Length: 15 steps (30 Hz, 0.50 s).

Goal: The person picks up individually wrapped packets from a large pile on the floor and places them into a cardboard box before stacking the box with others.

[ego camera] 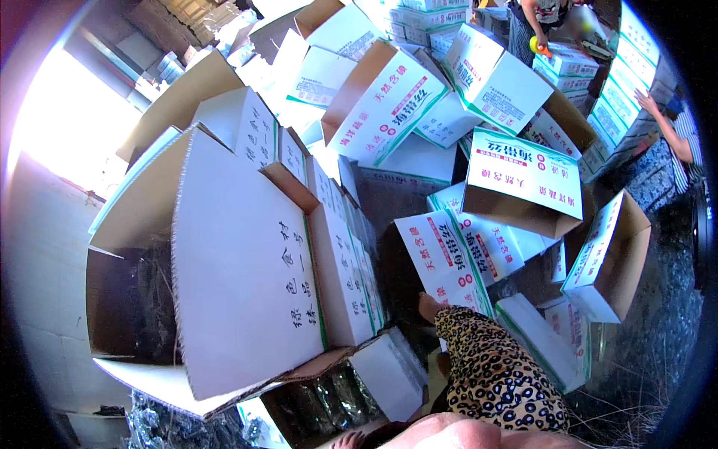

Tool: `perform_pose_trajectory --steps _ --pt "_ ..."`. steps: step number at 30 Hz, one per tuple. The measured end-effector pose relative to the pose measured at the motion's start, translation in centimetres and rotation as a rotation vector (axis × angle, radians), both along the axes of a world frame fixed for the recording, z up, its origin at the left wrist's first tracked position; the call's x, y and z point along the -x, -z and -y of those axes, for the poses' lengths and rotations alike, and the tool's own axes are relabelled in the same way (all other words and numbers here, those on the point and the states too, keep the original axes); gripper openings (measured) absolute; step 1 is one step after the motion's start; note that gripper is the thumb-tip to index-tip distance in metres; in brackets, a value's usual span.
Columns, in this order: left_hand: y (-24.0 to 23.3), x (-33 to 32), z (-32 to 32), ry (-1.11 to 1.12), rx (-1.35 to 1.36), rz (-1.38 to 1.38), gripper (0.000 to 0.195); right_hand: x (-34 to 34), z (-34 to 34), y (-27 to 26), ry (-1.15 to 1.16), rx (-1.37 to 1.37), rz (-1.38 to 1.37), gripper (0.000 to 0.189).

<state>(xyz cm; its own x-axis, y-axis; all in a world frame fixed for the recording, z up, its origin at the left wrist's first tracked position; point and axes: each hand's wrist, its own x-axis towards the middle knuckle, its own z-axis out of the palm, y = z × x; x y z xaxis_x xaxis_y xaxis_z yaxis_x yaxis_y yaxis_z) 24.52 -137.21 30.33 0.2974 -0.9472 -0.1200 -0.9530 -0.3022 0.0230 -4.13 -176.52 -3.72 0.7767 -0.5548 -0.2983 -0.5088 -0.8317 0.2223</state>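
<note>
A limb in leopard-print cloth (499,365) runs up from the lower right. It looks like my right arm, and my right hand (429,308) seems to show at its end, beside a white printed carton (443,252); its grip is unclear. Small bare digits (346,440) show at the bottom edge, but I cannot tell whether they are my left hand or a foot. Bare skin (449,432) fills the bottom centre. To the left stands a large open white carton (241,252) with dark clear-wrapped contents (151,297). Below it, an open carton (387,370) holds shiny dark packs (331,393).
Open white cartons lie heaped ahead, among them a tilted one (521,174) and one at the right (608,258). A co-worker (667,151) touches a carton stack (622,95) at the right. Another person (533,28) holds a yellow-orange tool (539,46) over cartons.
</note>
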Motion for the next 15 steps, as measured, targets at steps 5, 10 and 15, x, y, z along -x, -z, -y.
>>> perform_pose_trajectory --steps 5,10,15 --pt "-0.6 -0.9 -0.7 0.01 0.002 0.027 0.04 1.6 -3.5 -6.3 -0.109 -0.431 0.038 0.019" --pt "-0.6 -1.1 -1.3 0.039 0.044 0.009 0.041 5.1 -9.2 -12.3 -0.297 -0.781 0.023 0.022" --pt "-0.8 -1.7 -3.5 0.06 0.049 0.003 0.042 6.9 -15.5 -18.3 -0.024 -0.96 -0.364 0.023"
